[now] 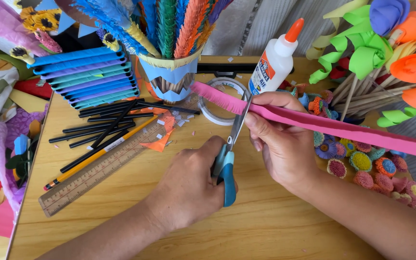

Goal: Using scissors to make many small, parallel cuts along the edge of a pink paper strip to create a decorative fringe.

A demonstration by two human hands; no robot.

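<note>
Pink paper strip (314, 124) runs off frame right, pinched in right hand (285, 144). Left hand (193, 188) closed around one pair of scissors (229, 159), handles partly hidden.

Single view, head-worn; camera sat above the wooden table (266, 226) and looked steeply down and forward across it; range was close, forearms entering from the bottom edge, the left hand (188, 185) and right hand (282, 139) filling the centre of frame; far edge of the table lay near the top, where a paper-wrapped cup (170, 77) and glue bottle (275, 60) stood; left border took in a wooden ruler (97, 171); right border cut off paper flowers (405, 58); no second view to overlap.
</note>
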